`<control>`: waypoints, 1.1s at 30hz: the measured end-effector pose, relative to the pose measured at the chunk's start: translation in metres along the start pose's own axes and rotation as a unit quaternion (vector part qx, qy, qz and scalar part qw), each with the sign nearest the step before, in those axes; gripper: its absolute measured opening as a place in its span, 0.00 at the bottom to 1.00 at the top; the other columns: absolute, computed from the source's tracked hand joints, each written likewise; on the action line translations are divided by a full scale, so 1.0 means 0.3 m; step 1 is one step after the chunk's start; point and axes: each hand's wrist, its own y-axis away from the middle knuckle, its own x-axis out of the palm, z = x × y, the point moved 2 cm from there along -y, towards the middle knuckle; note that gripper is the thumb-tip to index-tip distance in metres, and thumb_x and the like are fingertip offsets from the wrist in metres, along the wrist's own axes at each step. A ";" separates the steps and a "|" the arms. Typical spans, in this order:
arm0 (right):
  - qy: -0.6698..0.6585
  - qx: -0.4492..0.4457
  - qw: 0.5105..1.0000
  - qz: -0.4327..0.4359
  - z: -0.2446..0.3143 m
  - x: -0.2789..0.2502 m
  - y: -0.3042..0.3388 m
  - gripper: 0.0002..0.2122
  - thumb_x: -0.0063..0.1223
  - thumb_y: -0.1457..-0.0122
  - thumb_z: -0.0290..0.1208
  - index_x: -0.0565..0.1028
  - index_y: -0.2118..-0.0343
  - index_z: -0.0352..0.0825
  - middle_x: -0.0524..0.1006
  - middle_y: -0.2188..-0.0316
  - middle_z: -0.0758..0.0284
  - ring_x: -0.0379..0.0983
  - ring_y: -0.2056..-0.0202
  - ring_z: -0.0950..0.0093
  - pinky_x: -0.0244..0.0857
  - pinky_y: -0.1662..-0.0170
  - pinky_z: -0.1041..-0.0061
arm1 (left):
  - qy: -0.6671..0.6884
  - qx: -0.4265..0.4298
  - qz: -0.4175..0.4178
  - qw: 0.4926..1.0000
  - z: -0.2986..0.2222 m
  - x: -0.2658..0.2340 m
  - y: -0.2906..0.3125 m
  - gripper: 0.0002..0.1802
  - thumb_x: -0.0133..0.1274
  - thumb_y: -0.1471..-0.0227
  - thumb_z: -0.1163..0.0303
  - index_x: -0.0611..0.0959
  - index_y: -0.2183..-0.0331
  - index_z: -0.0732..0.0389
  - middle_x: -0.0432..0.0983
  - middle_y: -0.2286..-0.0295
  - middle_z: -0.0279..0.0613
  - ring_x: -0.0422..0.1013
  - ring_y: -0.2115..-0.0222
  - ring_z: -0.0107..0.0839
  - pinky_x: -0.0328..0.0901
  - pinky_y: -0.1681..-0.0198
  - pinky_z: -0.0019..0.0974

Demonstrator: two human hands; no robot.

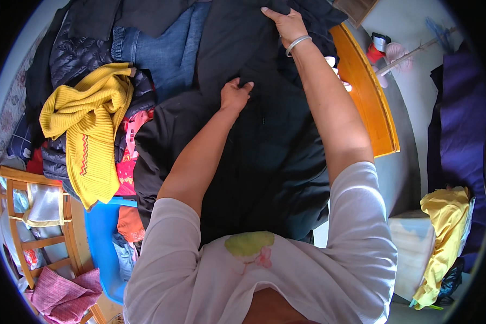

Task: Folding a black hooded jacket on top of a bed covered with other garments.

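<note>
A large black garment [264, 156] is spread in front of me, reaching from the far edge down to my chest. My left hand [236, 96] is closed on its cloth near the middle, fingers curled and thumb to the right. Farther off and to the right, my right hand [289, 27], with a silver bangle [298, 45] at the wrist, grips the far part of the same cloth; its fingertips are partly hidden. Blue jeans [164, 51] lie beyond my left hand. To their left rests a yellow ribbed sweater [100, 119] on a dark quilted jacket [83, 54].
An orange wooden edge [370, 97] borders the right side. A blue plastic tub [100, 237] with clothes in it stands at lower left, beside a wooden chair [70, 237]. Yellow cloth [443, 227] hangs over a pale box [410, 248] at right, near a purple curtain-like cloth [464, 124].
</note>
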 end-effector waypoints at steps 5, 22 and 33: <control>0.022 0.010 1.000 -0.018 -0.043 -0.014 0.022 0.10 0.59 0.51 0.24 0.76 0.65 0.29 0.78 0.68 0.64 0.75 0.67 0.73 0.68 0.60 0.76 | -0.110 -0.041 0.034 0.992 0.025 -0.015 0.043 0.28 0.54 0.52 0.64 0.70 0.52 0.71 0.77 0.68 0.47 0.75 0.76 0.30 0.67 0.65 0.32; 0.010 -0.011 1.000 0.016 -0.028 -0.015 0.210 0.12 0.58 0.51 0.23 0.75 0.62 0.29 0.77 0.66 0.66 0.74 0.65 0.74 0.66 0.58 0.78 | -0.547 0.269 0.165 0.776 0.161 -0.107 0.629 0.38 0.54 0.56 0.50 0.63 0.45 0.51 0.47 0.42 0.45 0.41 0.40 0.40 0.36 0.40 0.53; 0.110 -0.025 0.982 0.149 0.069 -0.033 0.551 0.25 0.45 0.59 0.10 0.71 0.53 0.29 0.71 0.53 0.63 0.65 0.50 0.74 0.55 0.46 0.80 | 0.130 -0.070 0.042 0.988 0.134 -0.308 0.402 0.27 0.46 0.45 0.52 0.69 0.50 0.60 0.69 0.56 0.42 0.66 0.54 0.35 0.63 0.54 0.38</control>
